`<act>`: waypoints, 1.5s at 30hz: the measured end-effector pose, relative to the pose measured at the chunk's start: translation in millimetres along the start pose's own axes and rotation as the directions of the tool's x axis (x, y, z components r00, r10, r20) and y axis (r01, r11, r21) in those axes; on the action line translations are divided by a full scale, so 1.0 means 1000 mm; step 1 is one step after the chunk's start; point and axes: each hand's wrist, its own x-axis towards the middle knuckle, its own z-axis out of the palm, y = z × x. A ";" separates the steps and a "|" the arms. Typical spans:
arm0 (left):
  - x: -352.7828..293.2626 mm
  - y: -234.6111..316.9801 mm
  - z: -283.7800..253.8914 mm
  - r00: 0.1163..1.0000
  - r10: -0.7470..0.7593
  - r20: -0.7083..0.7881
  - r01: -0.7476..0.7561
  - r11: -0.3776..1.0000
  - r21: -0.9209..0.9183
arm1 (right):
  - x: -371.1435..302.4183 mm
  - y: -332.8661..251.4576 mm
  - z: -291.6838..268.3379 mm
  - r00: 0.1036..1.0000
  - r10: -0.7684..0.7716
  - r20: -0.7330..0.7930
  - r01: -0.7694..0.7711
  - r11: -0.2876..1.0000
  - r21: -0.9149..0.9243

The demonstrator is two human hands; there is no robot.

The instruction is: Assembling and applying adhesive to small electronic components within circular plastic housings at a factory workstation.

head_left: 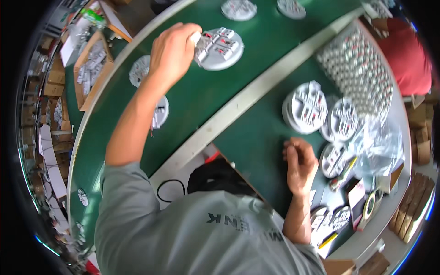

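The disc [222,51] lies in the upper middle of the frame, right of the left hand [170,51], the nearer one; round, it has no long axis. That grip curls by its left rim at a white bit [196,38]; whether it pinches either, I cannot tell. The right hand [301,166], half curled, hold unclear, is well apart.

I can't name the blurred white piece [195,39] at the left hand [173,51]. That forearm [130,121] partly hides a disc [162,112]; at the far right, a red-clad person [407,62] is cut off.
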 end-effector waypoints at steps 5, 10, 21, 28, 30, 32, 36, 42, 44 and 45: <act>-0.120 0.118 0.008 0.991 -0.094 0.099 0.112 0.972 -0.207 | -0.001 0.000 -0.001 0.993 -0.097 -0.062 0.100 0.994 0.042; -0.158 0.146 0.041 0.985 -0.152 0.082 0.172 0.919 -0.354 | -0.012 -0.005 -0.001 0.987 -0.155 -0.038 0.154 0.988 -0.019; -0.167 0.141 0.049 0.997 -0.072 0.030 0.077 0.863 -0.500 | 0.005 -0.011 0.022 0.827 -0.523 0.208 0.561 0.740 -0.370; -0.165 0.142 0.046 0.998 -0.053 0.036 0.064 0.832 -0.551 | -0.008 -0.012 0.023 0.817 -0.555 0.158 0.537 0.631 -0.560; -0.163 0.145 0.049 0.999 -0.035 0.005 0.032 0.830 -0.556 | -0.001 -0.012 0.022 0.826 -0.539 0.163 0.520 0.620 -0.588; -0.169 0.144 0.043 0.995 -0.080 0.058 0.098 0.846 -0.524 | -0.008 -0.013 0.026 0.813 -0.548 0.198 0.545 0.595 -0.591; -0.168 0.145 0.044 0.996 0.005 0.093 0.048 0.827 -0.559 | -0.018 -0.008 0.022 0.833 -0.537 0.133 0.476 0.573 -0.668; -0.160 0.148 0.052 0.998 0.001 0.069 0.032 0.881 -0.473 | 0.002 -0.051 -0.027 0.850 -0.526 0.019 0.444 0.695 -0.565; -0.161 0.147 0.059 0.998 0.023 0.054 0.005 0.883 -0.470 | 0.028 -0.069 -0.064 0.858 -0.476 -0.191 0.284 0.752 -0.595; -0.162 0.148 0.064 0.999 0.028 0.037 -0.008 0.890 -0.455 | 0.050 -0.077 -0.086 0.834 -0.496 -0.242 0.240 0.721 -0.650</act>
